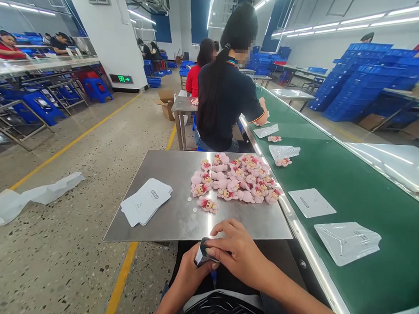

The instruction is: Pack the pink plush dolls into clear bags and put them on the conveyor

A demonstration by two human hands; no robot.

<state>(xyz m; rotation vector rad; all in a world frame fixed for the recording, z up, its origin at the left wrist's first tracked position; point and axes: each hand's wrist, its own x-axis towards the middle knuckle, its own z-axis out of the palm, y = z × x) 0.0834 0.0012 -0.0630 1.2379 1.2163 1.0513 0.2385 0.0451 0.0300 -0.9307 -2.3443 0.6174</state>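
Note:
Below the near edge of the metal table, my left hand is closed around a small dark-and-white object whose kind I cannot make out. My right hand reaches over from the right, its thumb and fingertips pinching at the top of that same object; the fingers hide much of it. Just beyond the hands, a single pink plush doll lies on the metal, with small white round spots beside it. A heap of similar pink dolls covers the table's far right part.
White printed cards lie stacked at the table's left. Along the right runs a green conveyor belt carrying a white card, clear plastic bags and dolls. A co-worker sits ahead. White sheeting lies on the floor.

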